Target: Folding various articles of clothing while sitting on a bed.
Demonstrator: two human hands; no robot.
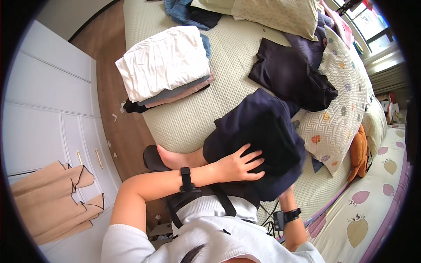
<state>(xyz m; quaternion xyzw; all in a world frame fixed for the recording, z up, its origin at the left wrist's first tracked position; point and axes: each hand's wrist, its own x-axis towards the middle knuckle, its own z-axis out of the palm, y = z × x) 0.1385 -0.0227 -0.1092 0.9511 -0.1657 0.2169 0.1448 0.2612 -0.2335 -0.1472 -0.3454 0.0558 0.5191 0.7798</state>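
Your left hand [242,167] lies spread on the dark navy garment [252,109] across your lap.
Your left fingers are apart, pressed flat on its black middle; your right hand [287,193] is at its near right edge, fingers hidden by the cloth, so whether they grip cannot be told. Beyond the navy garment to the left, a folded stack of clothes [164,63], white on top, sits on the bed [234,57]. Just beyond it to the right lies a crumpled black garment [287,72]; right of it, a patterned pillow [331,131], then an orange cloth item [359,153]. Well to its left, beige cloth [55,199] hangs against white cabinet doors [44,114].
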